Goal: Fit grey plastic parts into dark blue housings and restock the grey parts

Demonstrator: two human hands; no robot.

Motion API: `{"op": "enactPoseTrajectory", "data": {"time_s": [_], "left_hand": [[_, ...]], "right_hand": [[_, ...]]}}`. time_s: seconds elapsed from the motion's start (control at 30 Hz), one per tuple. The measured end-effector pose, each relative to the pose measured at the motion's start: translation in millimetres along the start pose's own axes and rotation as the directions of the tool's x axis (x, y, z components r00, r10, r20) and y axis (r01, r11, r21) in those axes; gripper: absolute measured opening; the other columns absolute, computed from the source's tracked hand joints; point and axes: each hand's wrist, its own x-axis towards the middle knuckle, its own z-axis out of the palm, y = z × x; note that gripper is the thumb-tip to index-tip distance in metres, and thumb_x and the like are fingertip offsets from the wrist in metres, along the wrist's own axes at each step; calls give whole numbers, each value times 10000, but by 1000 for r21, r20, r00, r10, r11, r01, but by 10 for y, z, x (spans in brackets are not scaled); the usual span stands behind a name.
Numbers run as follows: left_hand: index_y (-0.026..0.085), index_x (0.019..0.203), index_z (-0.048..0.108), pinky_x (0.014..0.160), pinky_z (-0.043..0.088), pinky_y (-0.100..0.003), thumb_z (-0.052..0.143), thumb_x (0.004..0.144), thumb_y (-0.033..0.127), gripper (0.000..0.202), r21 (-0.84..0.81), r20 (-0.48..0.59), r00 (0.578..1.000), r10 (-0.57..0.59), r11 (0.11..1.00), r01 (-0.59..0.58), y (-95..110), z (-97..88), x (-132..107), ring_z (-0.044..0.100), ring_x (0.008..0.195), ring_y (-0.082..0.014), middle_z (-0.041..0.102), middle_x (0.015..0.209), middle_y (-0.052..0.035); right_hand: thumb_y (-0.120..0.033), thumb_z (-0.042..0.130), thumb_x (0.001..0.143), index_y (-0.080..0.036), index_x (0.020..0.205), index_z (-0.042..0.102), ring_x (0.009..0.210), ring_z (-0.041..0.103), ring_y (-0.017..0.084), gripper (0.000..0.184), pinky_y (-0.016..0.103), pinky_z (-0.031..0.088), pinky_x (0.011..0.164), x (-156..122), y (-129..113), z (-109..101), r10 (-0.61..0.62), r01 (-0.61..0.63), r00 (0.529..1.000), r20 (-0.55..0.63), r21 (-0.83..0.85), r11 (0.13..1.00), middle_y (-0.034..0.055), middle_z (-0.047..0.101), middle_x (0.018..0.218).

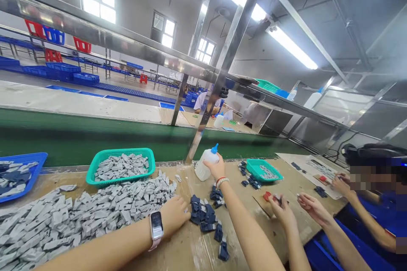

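My right hand (pixel 217 168) reaches forward and grips a white squeeze bottle (pixel 203 165) with a blue tip, which stands tilted on the workbench. A beaded bracelet sits on that wrist. My left hand (pixel 174 215), with a watch on its wrist, rests knuckles-up at the right edge of a big heap of small grey parts (pixel 95 211). Its fingers are curled under and hidden. A cluster of dark blue parts (pixel 205 214) lies between my two arms, just right of the left hand.
A green basket (pixel 92 173) of grey parts stands behind the heap, and a blue tray (pixel 38 163) at far left. A smaller green basket (pixel 254 165) is to the right. A neighbour's hands (pixel 282 211) work at right; another person sits beyond. A green conveyor (pixel 79 135) runs behind.
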Motion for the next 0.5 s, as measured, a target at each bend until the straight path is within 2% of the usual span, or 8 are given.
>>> {"op": "enactPoseTrajectory", "data": {"time_s": [0.07,0.17,0.27,0.33,0.4,0.47,0.5], "left_hand": [[124,953,658,835,543,-416,611,896,166,84,-12,0,1000,5,1000,-5,-7,22,25,637,973,-216,673,976,-58],[126,941,663,837,536,-418,630,891,210,103,-59,13,1000,11,998,-11,2,-9,53,634,971,-219,674,957,-58],[124,942,660,851,507,-431,631,895,236,125,-162,-26,1000,11,987,-16,53,-215,-57,615,989,-239,669,949,-71],[138,959,650,845,489,-423,645,882,334,211,-280,-82,997,-10,960,-13,119,-447,-278,600,985,-254,661,979,-86],[180,990,624,791,495,-343,535,932,428,270,-433,-130,988,-89,901,24,211,-678,-618,602,917,-211,656,981,-63],[205,990,595,622,488,-240,187,1027,406,457,-582,-128,965,-229,805,114,316,-822,-1031,576,686,-137,637,809,-13],[207,951,594,531,460,-216,20,1019,385,604,-699,-90,935,-342,691,186,366,-843,-1244,517,557,-123,590,687,6]], "right_hand": [[-343,661,863,-191,1191,578,1028,629,221,371,437,535,896,-82,-41,97,-20,19,998,54,18,1000,95,625,1199],[-355,757,714,-182,1216,564,1041,642,255,565,440,529,912,-179,-101,223,-57,53,992,109,45,998,134,641,1199],[-420,744,622,-178,1259,541,1060,645,300,711,423,529,900,-243,-127,267,-56,50,992,117,57,997,203,633,1203],[-484,731,590,-135,1325,481,1082,631,346,851,448,525,887,-321,-136,223,-35,31,995,88,42,999,264,599,1222],[-559,661,645,-101,1391,387,1173,562,392,917,516,468,949,-466,-176,143,-21,21,1000,11,6,1000,313,520,1286],[-579,489,790,-146,1402,366,1259,477,394,760,559,362,1037,-677,-291,98,-48,46,997,-54,-35,998,302,462,1331],[-543,413,850,-195,1361,420,1268,467,375,618,549,335,1060,-793,-385,118,-88,85,995,-40,-51,995,267,479,1319]]}}
